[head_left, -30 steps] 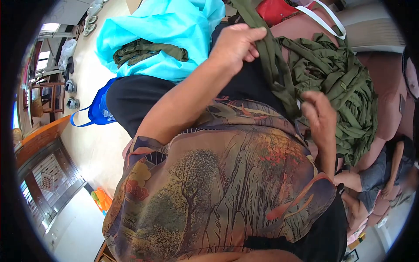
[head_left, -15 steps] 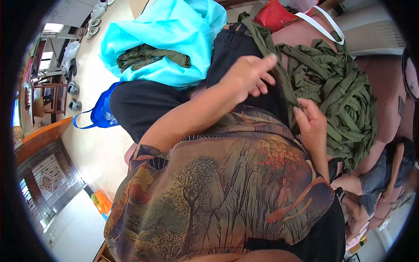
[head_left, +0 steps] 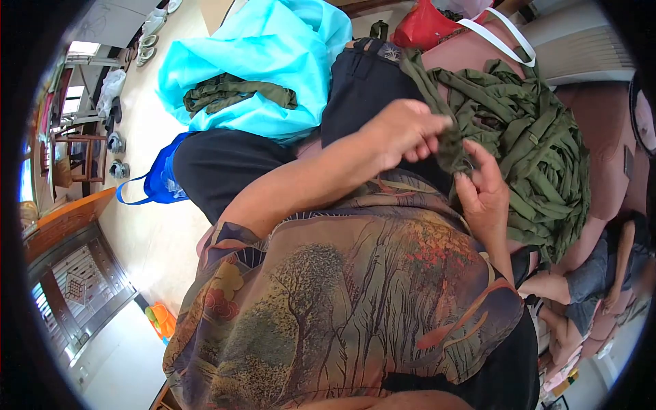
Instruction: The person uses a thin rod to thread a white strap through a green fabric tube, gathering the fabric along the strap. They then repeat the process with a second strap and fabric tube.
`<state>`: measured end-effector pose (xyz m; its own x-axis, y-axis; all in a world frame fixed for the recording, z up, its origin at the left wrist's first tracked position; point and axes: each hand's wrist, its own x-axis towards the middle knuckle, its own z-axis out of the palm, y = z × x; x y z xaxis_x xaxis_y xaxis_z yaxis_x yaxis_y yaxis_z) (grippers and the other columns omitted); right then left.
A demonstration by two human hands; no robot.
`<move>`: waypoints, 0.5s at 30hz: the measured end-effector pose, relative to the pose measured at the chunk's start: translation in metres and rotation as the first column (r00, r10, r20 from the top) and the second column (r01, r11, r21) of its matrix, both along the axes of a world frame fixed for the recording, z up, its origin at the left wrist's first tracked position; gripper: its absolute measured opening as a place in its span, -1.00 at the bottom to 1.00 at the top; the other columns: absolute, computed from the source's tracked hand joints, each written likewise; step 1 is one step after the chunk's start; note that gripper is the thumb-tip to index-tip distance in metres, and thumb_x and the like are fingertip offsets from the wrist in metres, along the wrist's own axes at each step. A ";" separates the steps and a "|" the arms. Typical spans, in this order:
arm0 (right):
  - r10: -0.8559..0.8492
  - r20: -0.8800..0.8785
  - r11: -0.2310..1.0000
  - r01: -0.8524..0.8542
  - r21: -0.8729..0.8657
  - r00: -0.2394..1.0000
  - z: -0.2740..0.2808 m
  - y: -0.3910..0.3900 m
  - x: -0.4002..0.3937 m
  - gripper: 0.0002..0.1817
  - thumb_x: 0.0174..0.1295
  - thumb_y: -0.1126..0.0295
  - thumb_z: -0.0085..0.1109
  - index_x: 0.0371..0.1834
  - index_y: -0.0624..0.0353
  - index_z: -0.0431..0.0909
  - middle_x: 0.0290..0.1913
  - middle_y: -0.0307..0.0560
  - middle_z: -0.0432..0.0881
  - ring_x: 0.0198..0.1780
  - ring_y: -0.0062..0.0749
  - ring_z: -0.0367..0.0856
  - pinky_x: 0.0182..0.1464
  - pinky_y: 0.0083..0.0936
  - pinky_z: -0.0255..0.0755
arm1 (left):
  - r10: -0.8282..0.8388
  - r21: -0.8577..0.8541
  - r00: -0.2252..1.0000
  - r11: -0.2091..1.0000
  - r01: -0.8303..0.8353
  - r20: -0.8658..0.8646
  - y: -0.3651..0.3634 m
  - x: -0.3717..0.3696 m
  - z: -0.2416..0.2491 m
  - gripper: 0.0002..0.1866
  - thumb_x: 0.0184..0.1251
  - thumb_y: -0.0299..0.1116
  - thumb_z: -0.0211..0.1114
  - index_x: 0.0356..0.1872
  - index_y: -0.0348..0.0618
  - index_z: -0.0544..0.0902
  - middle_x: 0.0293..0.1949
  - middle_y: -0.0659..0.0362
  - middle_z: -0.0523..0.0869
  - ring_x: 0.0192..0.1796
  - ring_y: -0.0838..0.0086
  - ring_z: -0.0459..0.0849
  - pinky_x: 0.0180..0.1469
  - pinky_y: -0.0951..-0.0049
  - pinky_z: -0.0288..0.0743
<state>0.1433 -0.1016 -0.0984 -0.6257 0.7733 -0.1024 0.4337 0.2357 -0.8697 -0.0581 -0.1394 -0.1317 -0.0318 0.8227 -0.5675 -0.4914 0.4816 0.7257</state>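
Observation:
A long strip of olive-green cloth (head_left: 427, 85) runs down over my dark-trousered thigh to my hands. My left hand (head_left: 408, 133) is closed, with its thumb and forefinger pinching the strip from the left. Opposite it, my right hand (head_left: 485, 188) pinches the strip between thumb and fingers, lower down. Between them the short stretch of cloth is slightly blurred. Beside my right hand lies a tangled heap of the same olive-green strips (head_left: 529, 157). More green cloth (head_left: 239, 94) rests on a light-blue bag (head_left: 273, 58) near my left knee.
A red bag (head_left: 424, 26) and a white strap (head_left: 502, 41) lie beyond the heap on the pink seat (head_left: 611, 137). A blue bag (head_left: 164, 174) stands by my left leg. Another person's legs (head_left: 564, 301) show at right. Shoes (head_left: 116, 142) line the floor at left.
My left hand has moved right and closed, its thumb now down at the cloth. The strip has shifted and bunched between my hands; its far end has drawn nearer.

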 end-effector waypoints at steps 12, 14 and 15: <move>0.031 0.009 0.996 -0.032 0.079 0.999 0.001 0.006 0.008 -0.61 0.23 0.52 0.14 0.15 0.17 0.56 -0.47 -0.22 0.47 -0.49 -0.61 0.36 -0.36 -0.64 0.35 | 0.108 -0.009 0.991 0.994 -0.109 -0.079 0.004 -0.020 0.001 -0.49 0.31 0.06 0.35 -0.23 -0.32 0.60 -0.46 0.11 0.63 -0.59 0.55 0.54 -0.67 0.59 0.30; 0.081 0.043 0.983 -0.087 0.163 0.996 0.001 0.004 0.010 -0.61 0.22 0.53 0.16 0.15 0.17 0.56 -0.37 -0.16 0.60 -0.45 -0.59 0.46 -0.30 -0.63 0.42 | 0.156 0.026 0.986 0.988 -0.155 -0.058 0.012 -0.018 -0.002 -0.58 0.33 -0.03 0.35 -0.29 -0.29 0.60 -0.47 0.11 0.62 -0.60 0.54 0.52 -0.67 0.56 0.28; 0.091 0.064 0.975 -0.102 0.198 0.994 0.001 0.003 0.011 -0.61 0.21 0.53 0.16 0.15 0.17 0.56 -0.30 -0.12 0.64 -0.42 -0.56 0.51 -0.27 -0.62 0.44 | 0.182 0.059 0.983 0.982 -0.180 -0.020 0.014 -0.016 -0.008 -0.62 0.35 -0.08 0.34 -0.31 -0.27 0.60 -0.48 0.11 0.62 -0.60 0.54 0.52 -0.67 0.56 0.28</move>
<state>0.1543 -0.0984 -0.0970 -0.6960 0.7179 0.0131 0.4457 0.4463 -0.7760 -0.0739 -0.1256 -0.1394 -0.1970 0.8329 -0.5172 -0.5475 0.3441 0.7628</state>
